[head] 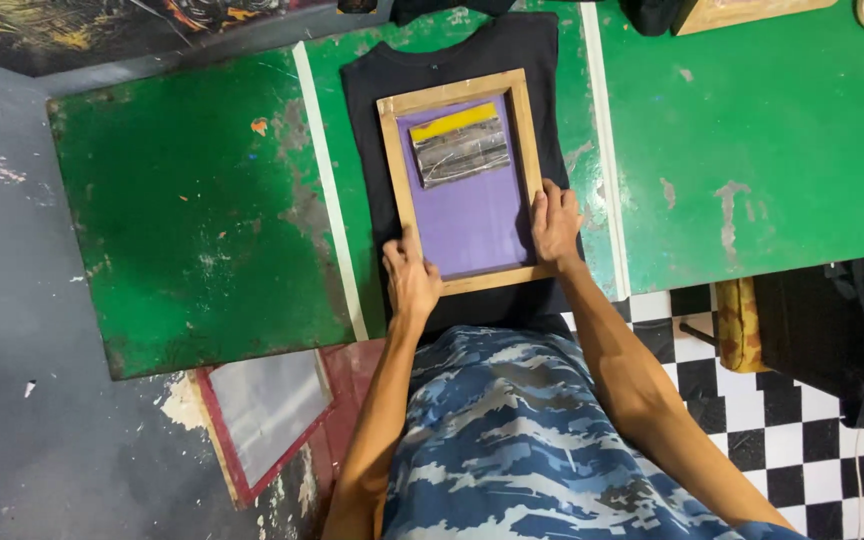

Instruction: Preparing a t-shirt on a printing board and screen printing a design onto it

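A wooden-framed printing screen (514,86) with a purple mesh lies on a black T-shirt (452,55) spread on the green table (202,200). Near the top of the mesh there is a yellow strip and a silvery-grey patch (462,150). My left hand (410,278) rests on the frame's near left corner, fingers curled over the wood. My right hand (556,222) presses on the frame's right side near the lower corner. Both hands hold the frame flat on the shirt.
White tape lines (604,140) cross the worn green tabletop. Another framed screen (267,410) leans on the floor under the table's near edge. A checkered floor (752,420) and dark bags (842,330) lie to the right. A wooden object (742,12) sits at the table's far edge.
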